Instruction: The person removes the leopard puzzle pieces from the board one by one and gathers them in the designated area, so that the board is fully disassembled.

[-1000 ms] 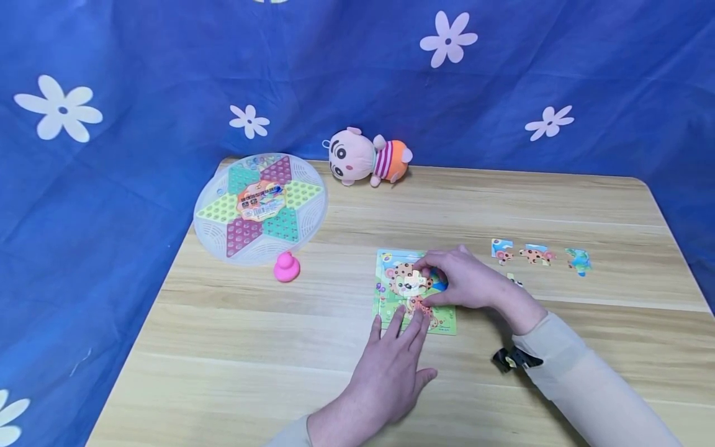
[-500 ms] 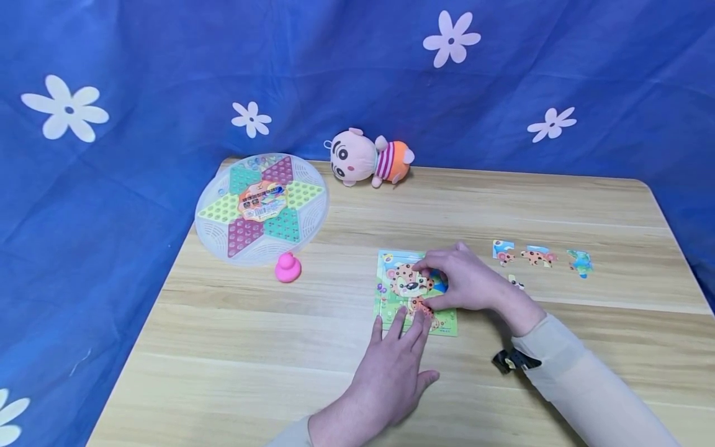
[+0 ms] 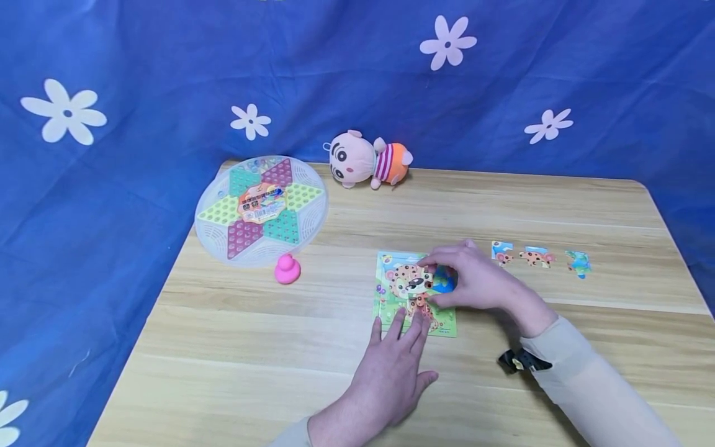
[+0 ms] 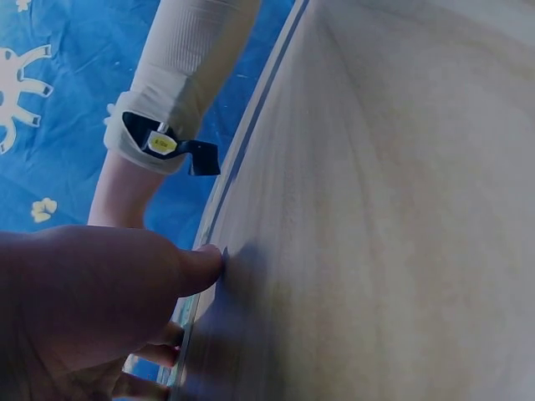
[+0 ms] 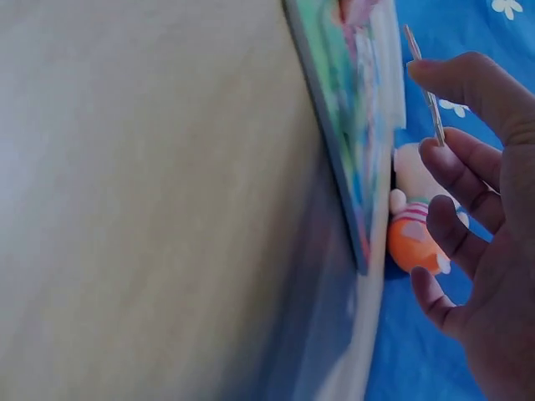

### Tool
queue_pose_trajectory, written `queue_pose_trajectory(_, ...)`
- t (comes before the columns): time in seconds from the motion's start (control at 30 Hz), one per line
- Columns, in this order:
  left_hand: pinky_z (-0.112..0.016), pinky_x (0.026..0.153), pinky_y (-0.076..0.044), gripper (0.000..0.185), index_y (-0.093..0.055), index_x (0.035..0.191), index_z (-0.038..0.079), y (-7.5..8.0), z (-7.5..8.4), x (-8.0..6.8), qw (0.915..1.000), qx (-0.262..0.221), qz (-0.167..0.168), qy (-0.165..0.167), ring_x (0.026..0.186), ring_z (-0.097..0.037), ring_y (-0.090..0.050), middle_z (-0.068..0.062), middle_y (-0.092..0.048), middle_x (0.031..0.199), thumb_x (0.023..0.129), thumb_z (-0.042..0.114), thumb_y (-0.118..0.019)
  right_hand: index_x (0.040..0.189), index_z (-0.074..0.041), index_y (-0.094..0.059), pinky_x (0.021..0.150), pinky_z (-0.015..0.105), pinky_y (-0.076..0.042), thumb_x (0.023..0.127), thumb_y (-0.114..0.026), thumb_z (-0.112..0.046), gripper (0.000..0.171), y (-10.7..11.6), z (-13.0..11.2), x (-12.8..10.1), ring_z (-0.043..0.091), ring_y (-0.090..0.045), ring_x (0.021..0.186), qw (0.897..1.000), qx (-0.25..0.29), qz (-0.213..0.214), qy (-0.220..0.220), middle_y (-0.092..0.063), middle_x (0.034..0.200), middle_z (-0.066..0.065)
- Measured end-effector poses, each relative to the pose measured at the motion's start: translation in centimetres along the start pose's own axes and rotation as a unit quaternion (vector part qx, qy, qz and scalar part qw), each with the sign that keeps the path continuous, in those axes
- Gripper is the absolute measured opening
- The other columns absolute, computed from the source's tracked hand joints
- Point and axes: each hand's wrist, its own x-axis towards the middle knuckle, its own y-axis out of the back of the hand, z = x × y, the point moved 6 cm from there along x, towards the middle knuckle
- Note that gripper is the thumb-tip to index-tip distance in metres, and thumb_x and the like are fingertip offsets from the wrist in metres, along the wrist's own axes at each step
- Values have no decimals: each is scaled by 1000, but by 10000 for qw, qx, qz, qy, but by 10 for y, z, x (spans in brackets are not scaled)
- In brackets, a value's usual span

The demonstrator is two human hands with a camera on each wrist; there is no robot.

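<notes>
Pinching piece [image 3: 420,283] above puzzle board [image 3: 444,323].

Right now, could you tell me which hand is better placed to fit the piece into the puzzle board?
The right hand, I think: it already pinches the puzzle piece just above the puzzle board. The left hand lies flat, fingertips on the board's near edge, steadying it.

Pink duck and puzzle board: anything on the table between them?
Nothing. In the head view, only bare wooden table lies between the pink duck and the puzzle board. The left hand presses the board's near edge, clear of that stretch.
</notes>
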Motion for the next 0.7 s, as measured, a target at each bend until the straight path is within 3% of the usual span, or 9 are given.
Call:
queue_pose_trajectory(0.13,-60,110,-28,83,-18,158,12,1,0,0,10000,-2,-54,3,147,-33,-17,-3,-18,163,97,67,-27,121,-25,-68,79,34,-26,71,-87,-41,56,12,-1,-8,12,-53,76,10000,-10,94,-30,-62,97,-19)
queue_pose_trajectory(0.3,-60,110,-27,83,-18,158,12,1,0,-1,10000,-64,-56,14,147,-33,-17,-3,-18,163,97,67,-28,123,-23,-67,79,34,-26,70,-87,-40,59,27,1,-22,11,-54,79,9996,-131,252,-18,-62,100,-21)
queue_pose_trajectory(0.57,-60,110,-27,82,-18,158,12,1,1,-1,9999,-96,-52,33,147,-33,-17,-3,-19,162,97,67,-28,123,-26,-67,78,34,-26,70,-88,-36,58,49,13,-53,3,-52,74,9973,-313,657,66,-60,95,-22)
queue_pose_trajectory(0.7,-60,110,-27,82,-19,158,12,0,1,-2,10000,-68,-36,43,147,-32,-17,-3,-19,162,97,67,-28,122,-23,-68,79,36,-27,69,-89,-34,58,59,19,-70,6,-56,77,9964,-352,770,23,-61,93,-19)
